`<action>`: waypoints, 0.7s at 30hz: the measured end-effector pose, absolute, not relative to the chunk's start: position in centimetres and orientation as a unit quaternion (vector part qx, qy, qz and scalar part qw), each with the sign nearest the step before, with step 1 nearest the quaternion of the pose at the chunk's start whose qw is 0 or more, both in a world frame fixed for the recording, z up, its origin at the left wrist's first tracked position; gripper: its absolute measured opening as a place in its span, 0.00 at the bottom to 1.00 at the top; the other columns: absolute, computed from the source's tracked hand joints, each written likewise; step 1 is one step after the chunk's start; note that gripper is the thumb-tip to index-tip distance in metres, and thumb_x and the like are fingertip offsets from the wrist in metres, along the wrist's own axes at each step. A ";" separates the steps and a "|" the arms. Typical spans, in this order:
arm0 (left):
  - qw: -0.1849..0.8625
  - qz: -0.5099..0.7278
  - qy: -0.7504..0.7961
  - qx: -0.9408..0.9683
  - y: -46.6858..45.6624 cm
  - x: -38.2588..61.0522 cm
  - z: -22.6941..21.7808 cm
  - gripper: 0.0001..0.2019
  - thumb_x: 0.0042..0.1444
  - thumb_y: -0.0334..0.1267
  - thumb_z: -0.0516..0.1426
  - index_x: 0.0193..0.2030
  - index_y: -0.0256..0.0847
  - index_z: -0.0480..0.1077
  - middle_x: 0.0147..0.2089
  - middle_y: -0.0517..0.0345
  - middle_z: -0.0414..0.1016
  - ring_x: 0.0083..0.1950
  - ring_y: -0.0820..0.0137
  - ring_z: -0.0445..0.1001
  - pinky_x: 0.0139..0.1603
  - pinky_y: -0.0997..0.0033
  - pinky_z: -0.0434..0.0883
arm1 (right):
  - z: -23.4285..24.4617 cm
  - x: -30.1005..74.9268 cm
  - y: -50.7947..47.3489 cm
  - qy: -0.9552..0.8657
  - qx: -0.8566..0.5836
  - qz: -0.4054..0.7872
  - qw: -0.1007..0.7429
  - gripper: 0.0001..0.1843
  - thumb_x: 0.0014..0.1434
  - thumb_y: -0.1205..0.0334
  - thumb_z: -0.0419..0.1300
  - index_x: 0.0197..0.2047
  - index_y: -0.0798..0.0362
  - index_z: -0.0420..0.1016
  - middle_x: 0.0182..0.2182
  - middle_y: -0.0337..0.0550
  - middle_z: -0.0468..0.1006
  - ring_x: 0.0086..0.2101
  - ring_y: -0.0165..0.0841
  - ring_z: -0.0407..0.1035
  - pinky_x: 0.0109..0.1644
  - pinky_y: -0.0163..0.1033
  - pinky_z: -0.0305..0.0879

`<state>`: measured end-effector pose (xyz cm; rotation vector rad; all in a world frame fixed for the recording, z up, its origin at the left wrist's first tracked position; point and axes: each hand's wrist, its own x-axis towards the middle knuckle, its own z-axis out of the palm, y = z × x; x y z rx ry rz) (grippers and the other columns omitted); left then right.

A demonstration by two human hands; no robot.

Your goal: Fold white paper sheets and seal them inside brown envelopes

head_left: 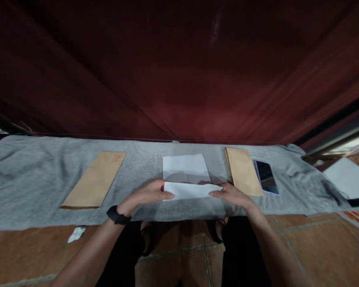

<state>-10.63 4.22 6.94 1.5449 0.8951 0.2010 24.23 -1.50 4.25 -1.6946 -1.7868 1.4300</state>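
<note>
A white paper strip (191, 190), apparently folded, is held level between my two hands near the front of the cloth. My left hand (151, 193) pinches its left end, thumb on top. At the right end, my right hand (231, 194) grips it the same way. Just behind lies a white sheet of paper (185, 164) with the strip's shadow across it; whether the two are one piece I cannot tell. Brown envelopes (243, 171) lie close to the right hand, seemingly stacked. Farther off on the left rests another brown envelope (95, 179).
A grey cloth (32, 179) covers the long narrow surface. Beside the right envelopes lies a phone (267, 176), screen up. A dark red curtain-like sheet (179, 79) rises behind. Below are floor tiles (173, 267) and a crumpled white scrap (76, 234).
</note>
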 end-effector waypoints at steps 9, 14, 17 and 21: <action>0.657 0.113 0.467 0.582 4.7 -11.6 6.3 0.16 0.44 0.48 0.64 0.35 0.39 0.75 0.31 0.60 0.74 0.33 0.69 0.70 0.34 0.72 0.65 | 2.8 22.2 0.5 -0.637 -0.625 0.382 0.238 0.20 0.62 0.45 0.56 0.34 0.53 0.79 0.24 0.36 0.75 0.27 0.32 0.66 0.30 0.35 0.58; 0.603 0.129 0.553 0.560 5.1 -11.1 6.0 0.14 0.46 0.48 0.61 0.32 0.38 0.72 0.26 0.60 0.72 0.30 0.70 0.71 0.30 0.72 0.64 | 2.6 20.7 2.0 -0.639 -0.708 0.262 0.149 0.17 0.64 0.50 0.56 0.34 0.52 0.78 0.27 0.40 0.78 0.31 0.34 0.71 0.32 0.35 0.56; 0.590 0.129 0.565 0.562 5.5 -10.8 5.2 0.13 0.47 0.47 0.62 0.31 0.38 0.72 0.24 0.60 0.71 0.28 0.70 0.71 0.28 0.73 0.64 | 2.7 20.0 2.5 -0.639 -0.738 0.202 0.081 0.17 0.65 0.49 0.56 0.34 0.51 0.78 0.30 0.43 0.81 0.32 0.34 0.73 0.32 0.35 0.55; 0.523 0.129 0.583 0.608 6.0 -10.5 4.5 0.09 0.52 0.43 0.58 0.28 0.39 0.70 0.22 0.60 0.70 0.26 0.69 0.72 0.27 0.72 0.65 | 3.0 19.2 3.0 -0.628 -0.755 0.180 0.055 0.18 0.68 0.48 0.54 0.40 0.51 0.78 0.35 0.45 0.82 0.36 0.35 0.75 0.33 0.35 0.56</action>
